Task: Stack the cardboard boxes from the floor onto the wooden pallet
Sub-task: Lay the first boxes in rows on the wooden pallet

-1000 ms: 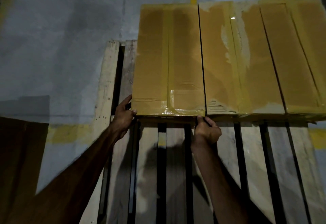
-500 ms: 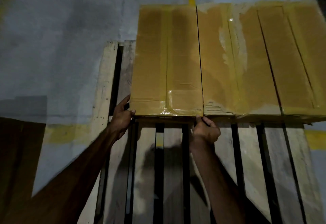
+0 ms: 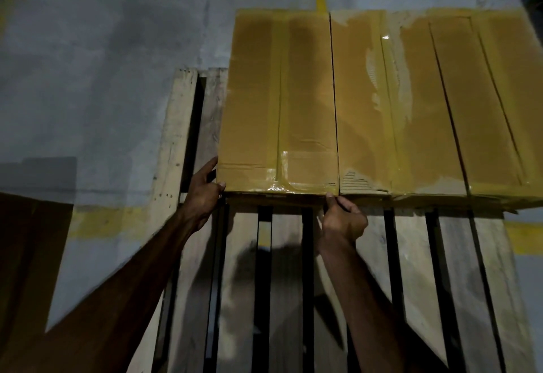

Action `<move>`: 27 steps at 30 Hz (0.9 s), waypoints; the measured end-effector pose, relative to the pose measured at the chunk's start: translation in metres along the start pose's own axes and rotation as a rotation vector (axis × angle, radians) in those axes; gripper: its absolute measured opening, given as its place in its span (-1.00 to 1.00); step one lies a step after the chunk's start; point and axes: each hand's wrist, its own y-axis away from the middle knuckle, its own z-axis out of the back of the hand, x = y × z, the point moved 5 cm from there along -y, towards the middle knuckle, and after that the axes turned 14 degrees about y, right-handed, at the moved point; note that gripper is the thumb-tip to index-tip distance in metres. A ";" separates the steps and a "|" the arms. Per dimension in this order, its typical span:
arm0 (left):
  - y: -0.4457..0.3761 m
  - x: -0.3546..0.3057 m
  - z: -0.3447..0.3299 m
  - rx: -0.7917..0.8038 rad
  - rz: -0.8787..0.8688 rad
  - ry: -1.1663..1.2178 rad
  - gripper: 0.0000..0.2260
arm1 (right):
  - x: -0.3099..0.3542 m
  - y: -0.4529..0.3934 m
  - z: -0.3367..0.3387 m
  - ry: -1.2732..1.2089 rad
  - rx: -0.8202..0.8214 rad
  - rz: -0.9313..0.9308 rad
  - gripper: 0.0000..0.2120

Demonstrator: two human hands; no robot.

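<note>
left hand point(image 3: 202, 193): grips near-left corner of leftmost box, thumb on top edge, fingers along side
right hand point(image 3: 342, 219): curled, pinching near-right corner of same box
leftmost box point(image 3: 279, 102): flat rectangular cardboard, glossy tape seam, on pallet beyond fingers
other boxes point(image 3: 435, 102): right of fingers, touching side by side, torn tape
pallet point(image 3: 411, 269): rough wood slats, dark gaps
floor point(image 3: 88, 78): grey concrete, yellow lines, dim

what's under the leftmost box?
The leftmost box lies on the wooden pallet, whose slats run out in front and to its left. What lies directly beneath is covered. Both hands hold its near corners.
</note>
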 end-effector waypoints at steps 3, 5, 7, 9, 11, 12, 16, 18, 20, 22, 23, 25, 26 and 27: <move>-0.003 0.002 0.001 -0.002 0.002 -0.014 -0.37 | 0.000 -0.002 0.000 -0.006 0.019 0.003 -0.74; -0.005 0.003 0.003 -0.005 -0.003 -0.034 -0.36 | 0.001 -0.002 0.001 -0.005 0.023 0.011 -0.75; -0.006 0.003 0.004 -0.006 -0.013 -0.054 -0.35 | 0.003 -0.001 0.002 0.002 0.020 0.013 -0.74; -0.006 0.003 0.004 -0.004 -0.025 -0.078 -0.37 | 0.004 -0.001 0.002 0.018 0.021 0.019 -0.74; -0.006 0.002 0.005 0.002 -0.043 -0.101 -0.38 | 0.004 -0.001 0.003 0.041 0.024 0.038 -0.75; -0.005 0.003 0.005 0.007 -0.056 -0.109 -0.38 | 0.004 -0.001 0.003 0.055 0.026 0.046 -0.75; 0.003 0.004 0.006 -0.028 -0.082 -0.181 -0.51 | 0.000 0.000 0.011 0.106 0.047 0.061 -0.82; 0.013 0.007 0.009 -0.048 -0.069 -0.235 -0.55 | -0.003 0.004 0.020 0.136 0.053 0.067 -0.84; 0.026 0.011 0.014 -0.082 -0.026 -0.279 -0.51 | -0.004 0.010 0.031 0.158 0.068 0.088 -0.85; 0.044 0.016 0.016 -0.087 0.006 -0.274 -0.50 | -0.005 0.020 0.043 0.181 0.114 0.109 -0.85; 0.056 0.018 0.015 -0.075 0.013 -0.271 -0.51 | -0.003 0.026 0.050 0.193 0.139 0.123 -0.84; 0.086 0.015 0.015 -0.053 0.011 -0.272 -0.51 | 0.003 0.039 0.064 0.246 0.180 0.152 -0.83; 0.106 0.010 0.014 -0.030 0.000 -0.272 -0.51 | 0.006 0.047 0.073 0.290 0.194 0.176 -0.84; 0.125 0.007 0.017 -0.004 -0.002 -0.265 -0.48 | 0.009 0.057 0.084 0.343 0.207 0.203 -0.85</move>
